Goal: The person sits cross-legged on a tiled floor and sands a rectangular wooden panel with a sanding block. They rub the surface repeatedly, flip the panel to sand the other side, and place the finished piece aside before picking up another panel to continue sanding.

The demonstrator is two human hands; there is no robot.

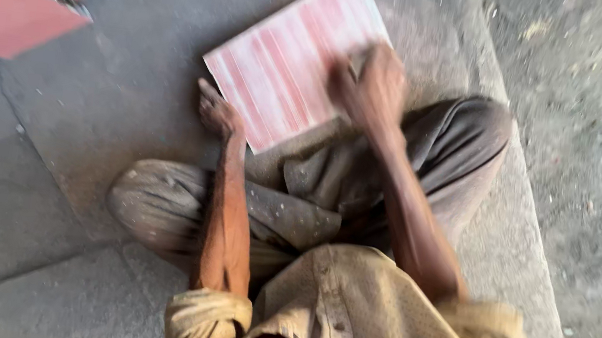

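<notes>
Closest to the lens is the tan dotted shirt [367,317], with a bit of red showing at the open front, then the crossed legs in dusty grey trousers [313,194] on the concrete floor [38,220].

Grip first: the right hand [372,85] is on the near right part of the pink-and-white streaked board [293,55], fingers curled down, but it's badly blurred, so I can't tell whether it's closed around a pad or block or just pressing flat. The left hand [217,113] sits at the board's near left edge, fingers bent and resting against it, looking more like a brace than a real hold. The board itself lies flat on the floor just ahead of the knees, turned at an angle, its near corner touching or tucked under the trouser cloth.

If this is rubbing or sanding, which is my read from the streaks, I'd say doing it well means keeping the left hand planted so the board can't skate, running strokes along the streaks, and keeping even pressure so no patch gets missed.

Further out there's a second reddish board [5,6] with a pale ribbed edge at the upper left, well apart, and a raised concrete strip [523,245] on the right.
</notes>
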